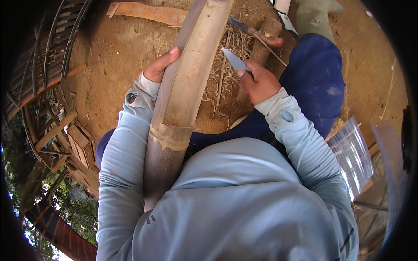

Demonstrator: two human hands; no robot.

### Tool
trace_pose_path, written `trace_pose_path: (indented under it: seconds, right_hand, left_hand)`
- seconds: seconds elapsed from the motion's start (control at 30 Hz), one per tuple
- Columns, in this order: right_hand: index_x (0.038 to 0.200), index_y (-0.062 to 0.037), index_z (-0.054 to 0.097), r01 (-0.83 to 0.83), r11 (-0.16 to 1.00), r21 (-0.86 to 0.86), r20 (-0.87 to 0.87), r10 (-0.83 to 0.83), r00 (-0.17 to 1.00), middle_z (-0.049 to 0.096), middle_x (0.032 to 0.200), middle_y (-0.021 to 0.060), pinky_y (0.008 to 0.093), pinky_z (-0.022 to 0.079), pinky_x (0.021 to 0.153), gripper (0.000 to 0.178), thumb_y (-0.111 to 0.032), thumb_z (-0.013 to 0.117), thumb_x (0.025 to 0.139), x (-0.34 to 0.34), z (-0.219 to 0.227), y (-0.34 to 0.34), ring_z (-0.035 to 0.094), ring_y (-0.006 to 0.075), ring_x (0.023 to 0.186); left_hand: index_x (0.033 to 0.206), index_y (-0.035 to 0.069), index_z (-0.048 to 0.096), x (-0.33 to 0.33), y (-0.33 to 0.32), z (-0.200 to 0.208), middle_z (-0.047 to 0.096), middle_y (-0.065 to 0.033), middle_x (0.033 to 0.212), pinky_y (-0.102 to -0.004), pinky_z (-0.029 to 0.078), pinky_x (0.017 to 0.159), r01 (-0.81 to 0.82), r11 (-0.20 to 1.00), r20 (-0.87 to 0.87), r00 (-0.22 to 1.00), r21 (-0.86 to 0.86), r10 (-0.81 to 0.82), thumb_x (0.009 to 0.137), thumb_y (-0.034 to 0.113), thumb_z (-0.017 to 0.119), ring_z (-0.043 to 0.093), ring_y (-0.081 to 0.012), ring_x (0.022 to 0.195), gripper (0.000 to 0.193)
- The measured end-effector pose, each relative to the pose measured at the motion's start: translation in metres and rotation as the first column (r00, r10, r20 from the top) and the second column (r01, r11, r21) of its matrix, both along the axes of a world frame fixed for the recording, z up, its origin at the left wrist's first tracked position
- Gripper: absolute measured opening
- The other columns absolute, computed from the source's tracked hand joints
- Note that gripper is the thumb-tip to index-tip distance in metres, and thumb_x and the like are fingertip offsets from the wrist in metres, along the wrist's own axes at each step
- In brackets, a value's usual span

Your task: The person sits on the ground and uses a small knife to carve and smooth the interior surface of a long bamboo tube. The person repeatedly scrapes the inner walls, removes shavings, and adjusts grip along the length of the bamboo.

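A thick bamboo pole (191,74) slants from under my left arm up past the top edge, with a long flat face cut into its upper side and a node ring near my body. My left hand (161,65) grips the pole's left side; its thumb shows, while the other fingers are hidden beneath. To the right of the pole, my right hand (260,81) is closed around a knife, its handle mostly covered. The pointed knife blade (235,60) aims up and left, apart from the bamboo.
Thin shavings (224,71) lie on the dirt floor beyond the pole. A wooden block (265,43) and a dark-bladed tool with a wooden handle (272,41) lie beside them. A flat plank (150,13) is farther left. A rubber boot (312,19) is at upper right, clear plastic sheeting (352,156) at right.
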State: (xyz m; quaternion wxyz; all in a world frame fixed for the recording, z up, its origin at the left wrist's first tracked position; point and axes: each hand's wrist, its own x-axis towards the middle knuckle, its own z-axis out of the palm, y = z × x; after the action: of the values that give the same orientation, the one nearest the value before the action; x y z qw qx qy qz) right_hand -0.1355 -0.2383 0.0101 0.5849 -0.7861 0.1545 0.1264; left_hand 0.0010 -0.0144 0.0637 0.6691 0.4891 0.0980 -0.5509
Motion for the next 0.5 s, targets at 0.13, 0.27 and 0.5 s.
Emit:
trace_pose_path:
  seconds: [0.13,0.27,0.5]
  right_hand:
    - [0.098,-0.0006,0.057,0.153,0.988,0.034,-0.032,-0.152,0.988,0.062,0.067,0.0127,0.0379,0.047,0.059,0.025,-0.025,0.053,0.093,0.018,-0.004,-0.015,0.062,0.0259,0.059]
    - [0.096,-0.0006,0.057,0.177,0.984,0.028,-0.063,-0.175,0.983,0.06,0.064,0.0109,0.036,0.047,0.057,0.025,-0.025,0.053,0.094,0.039,0.0,-0.03,0.062,0.0241,0.058]
    - [0.103,-0.0025,0.062,-0.028,0.914,-0.406,0.085,0.068,0.994,0.064,0.09,0.0243,0.049,0.045,0.079,0.039,-0.038,0.048,0.093,0.095,-0.035,-0.065,0.06,0.0441,0.087]
  left_hand:
    - [0.133,0.0,0.044,-0.004,-0.006,-0.001,0.062,-0.0205,0.111,-0.0367,0.056,0.079,0.002,1.0,-0.001,1.0,-0.005,-0.002,0.089,0.042,0.056,0.067,-0.0275,0.092,0.062]
    - [0.133,-0.001,0.045,0.001,-0.02,0.015,0.062,-0.0207,0.111,-0.0344,0.053,0.08,0.119,0.984,0.15,0.979,0.136,-0.139,0.086,0.043,0.059,0.066,-0.0259,0.09,0.066]
    - [0.14,-0.004,0.033,0.005,-0.027,0.022,0.054,-0.0219,0.123,-0.0355,0.045,0.093,0.157,0.963,0.316,0.922,0.218,-0.222,0.075,0.04,0.075,0.056,-0.0272,0.11,0.089]
